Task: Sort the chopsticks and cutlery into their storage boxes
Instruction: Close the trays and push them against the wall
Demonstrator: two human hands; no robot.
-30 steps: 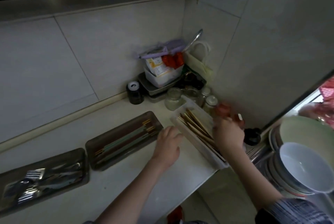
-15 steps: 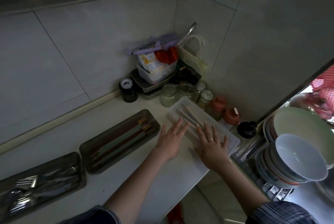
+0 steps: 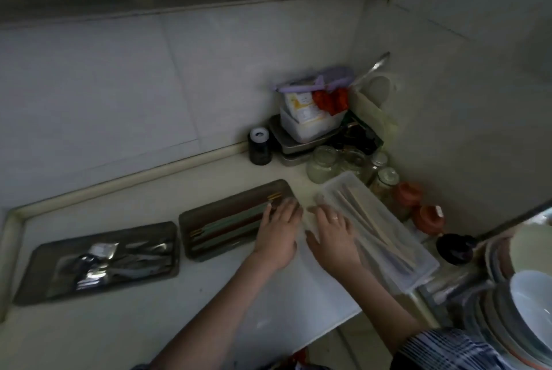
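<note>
A clear plastic box [image 3: 418, 262] with wooden chopsticks [image 3: 363, 214] inside lies at the counter's right end. A dark tray [image 3: 209, 214] in the middle holds green and dark chopsticks [image 3: 230, 224]. At the left, another dark tray [image 3: 44, 274] contains metal forks and spoons [image 3: 119, 262]. My left hand [image 3: 279, 230] rests flat, fingers spread, on the right end of the middle tray. My right hand [image 3: 333, 233] lies flat on the counter against the clear box's left side. Neither hand holds anything.
Glass jars [image 3: 322, 165], red-lidded pots [image 3: 407, 193], a black bottle [image 3: 259, 145] and stacked containers [image 3: 307, 127] crowd the back corner. Stacked bowls [image 3: 528, 307] sit in a rack at the right. The counter's front edge [image 3: 328, 331] ends beside my right arm.
My left hand slid left from the clear box onto the middle tray's right end. My right hand shifted left off the clear box to its side.
</note>
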